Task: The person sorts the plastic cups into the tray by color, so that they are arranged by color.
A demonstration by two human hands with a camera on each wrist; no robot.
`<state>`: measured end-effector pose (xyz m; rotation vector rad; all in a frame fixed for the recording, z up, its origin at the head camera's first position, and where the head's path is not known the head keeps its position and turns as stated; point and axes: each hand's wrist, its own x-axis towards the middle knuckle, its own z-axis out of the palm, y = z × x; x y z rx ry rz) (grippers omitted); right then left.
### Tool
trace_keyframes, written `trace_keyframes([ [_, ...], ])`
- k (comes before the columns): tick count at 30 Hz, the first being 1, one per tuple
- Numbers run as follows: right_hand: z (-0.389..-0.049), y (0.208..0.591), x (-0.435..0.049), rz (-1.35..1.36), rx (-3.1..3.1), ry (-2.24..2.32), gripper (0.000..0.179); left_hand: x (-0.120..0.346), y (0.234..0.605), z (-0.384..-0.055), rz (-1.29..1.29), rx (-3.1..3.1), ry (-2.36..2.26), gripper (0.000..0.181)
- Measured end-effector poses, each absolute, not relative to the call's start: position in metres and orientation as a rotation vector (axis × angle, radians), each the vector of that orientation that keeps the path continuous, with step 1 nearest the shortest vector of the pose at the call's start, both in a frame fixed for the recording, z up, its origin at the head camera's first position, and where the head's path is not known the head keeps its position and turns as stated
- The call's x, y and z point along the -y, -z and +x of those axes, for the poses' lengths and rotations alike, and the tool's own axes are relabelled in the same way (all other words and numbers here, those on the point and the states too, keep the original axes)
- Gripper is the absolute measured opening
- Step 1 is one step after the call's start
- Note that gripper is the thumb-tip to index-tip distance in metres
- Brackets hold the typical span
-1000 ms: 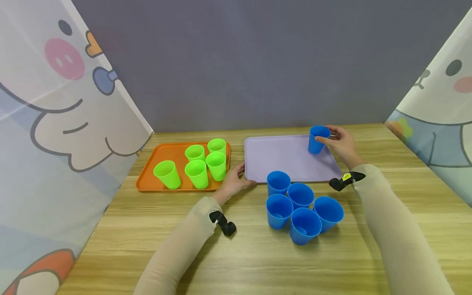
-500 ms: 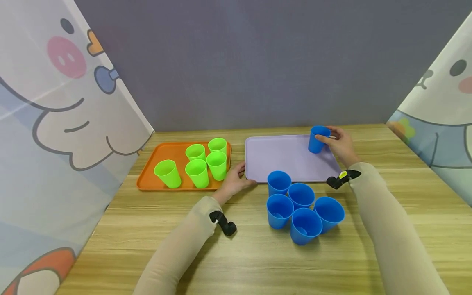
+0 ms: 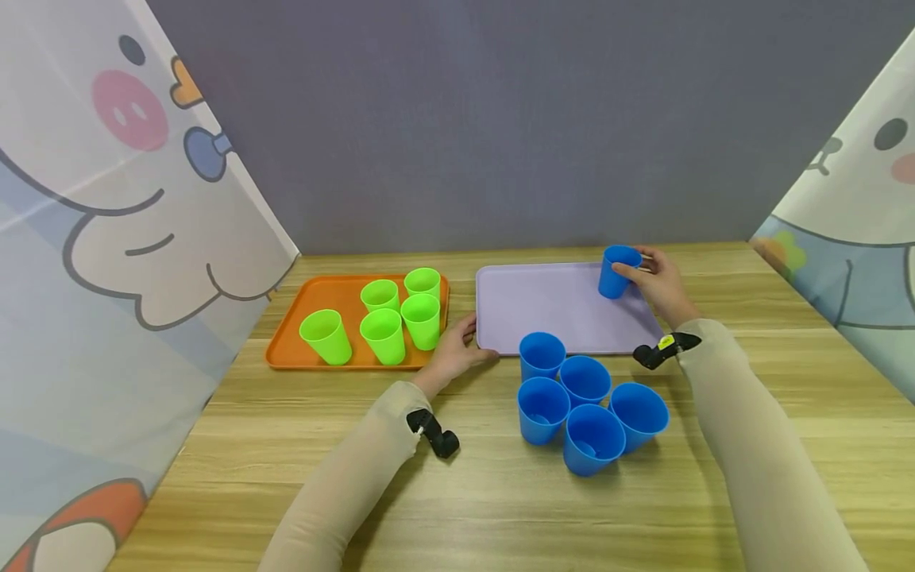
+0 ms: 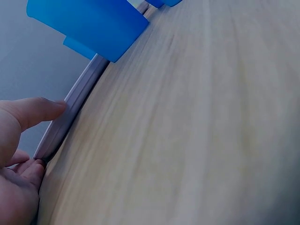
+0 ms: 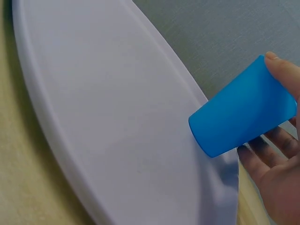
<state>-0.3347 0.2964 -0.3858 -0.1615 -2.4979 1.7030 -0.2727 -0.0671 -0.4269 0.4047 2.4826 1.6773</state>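
At the back right corner of the lilac tray, a blue plastic cup stands upright in the head view. My right hand holds this cup, thumb at its rim and fingers behind it; the right wrist view shows the cup's base low over the tray's end. My left hand grips the tray's front left corner, its thumb against the front edge and its fingers round the side. Several more blue cups stand clustered in front of the tray, mouths up.
An orange tray lies to the left, bearing several lime green cups mouths up. The wooden table ends at a grey back panel. Cartoon-printed cloths hang at both sides.
Both hands keep their places on the tray corner and the blue cup. The right forearm has swung slightly leftward; the cups and trays stay put.
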Motion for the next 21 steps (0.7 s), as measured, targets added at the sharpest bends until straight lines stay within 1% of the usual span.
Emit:
trace_keyframes([
  [9,-0.327,0.383,-0.299,-0.115,2.485,-1.704,0.089,0.067,0.429,-0.274,0.411,-2.490,-1.672,0.079],
  [15,-0.314,0.380,-0.306,-0.100,2.411,-1.702,0.083,0.067,0.428,-0.274,0.403,-2.492,-1.670,0.080],
  [18,-0.306,0.379,-0.309,-0.099,2.312,-1.725,0.072,0.067,0.429,-0.274,0.412,-2.485,-1.681,0.080],
  [21,-0.296,0.377,-0.312,-0.045,2.150,-1.808,0.052,0.067,0.429,-0.275,0.427,-2.480,-1.689,0.079],
])
